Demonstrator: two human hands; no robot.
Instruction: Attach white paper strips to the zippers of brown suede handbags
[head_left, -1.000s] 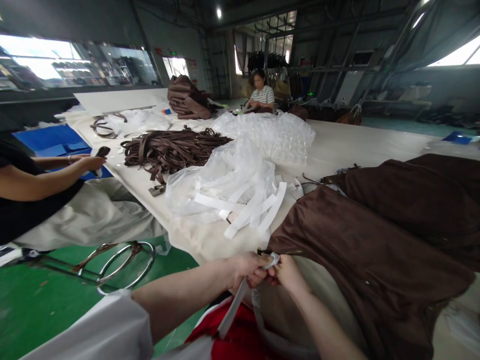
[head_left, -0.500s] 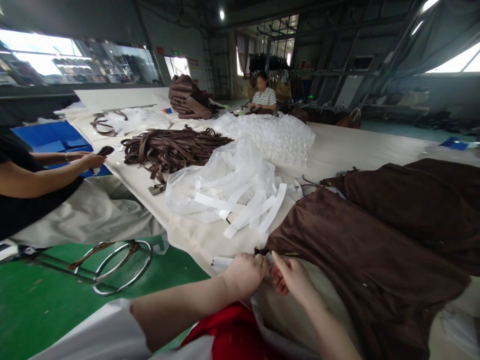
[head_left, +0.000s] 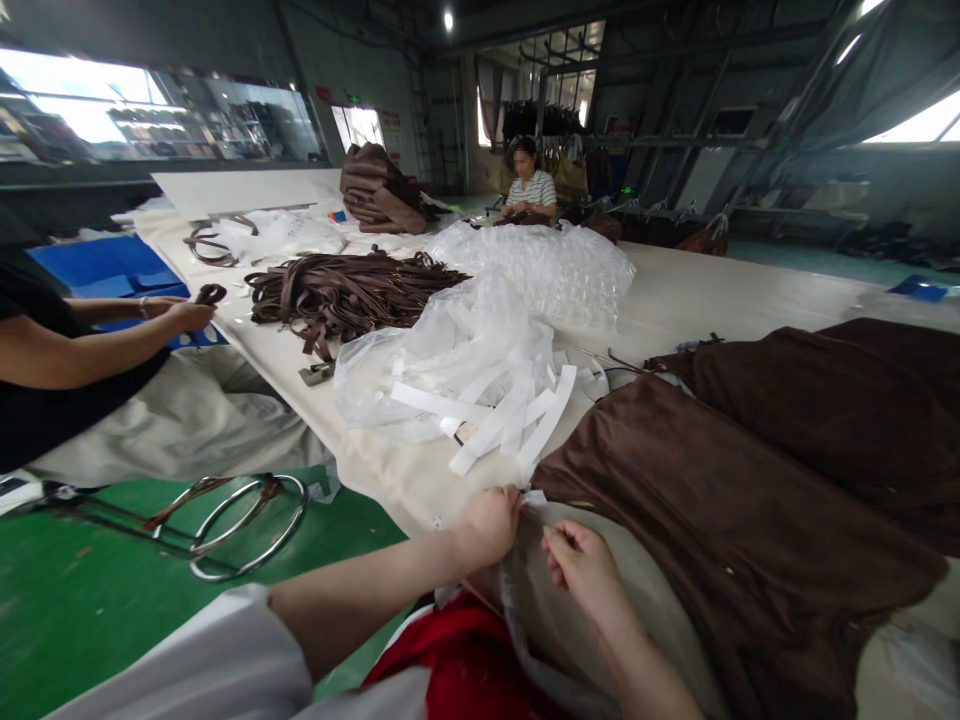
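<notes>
1. Taking the spot between the hands as the dial's centre, with 12 towards the far wall, the brown piece [head_left: 697, 480] lies at 2 to 3 o'clock on the surface [head_left: 720, 275], its near-left corner beside the left hand [head_left: 491, 525].
2. The left hand is curled into a fist near a small pale scrap [head_left: 535, 497] at that corner. Its fingertips are turned away, so whether the grip is pinching something cannot be told.
3. The right hand [head_left: 581, 560] sits at 4 o'clock, just apart from the left — fingers bent, thumb drawn against the forefinger, nothing plainly visible between them.
4. As for progress, the handling at the corner looks partway through; whether the scrap is fastened there cannot be judged. Another brown piece [head_left: 840, 400] rests at 2 o'clock, and loose white strips [head_left: 517, 420] lie at 12, away from both hands, so neither seems in use.
5. Beyond the strips, clear plastic [head_left: 450, 335] is bunched towards 11, with a heap of brown straps [head_left: 360, 295] behind it.
6. At 10 o'clock a co-worker's hand [head_left: 193, 316] holds a dark looped piece [head_left: 211, 294] — well apart from the person's own hands.
</notes>
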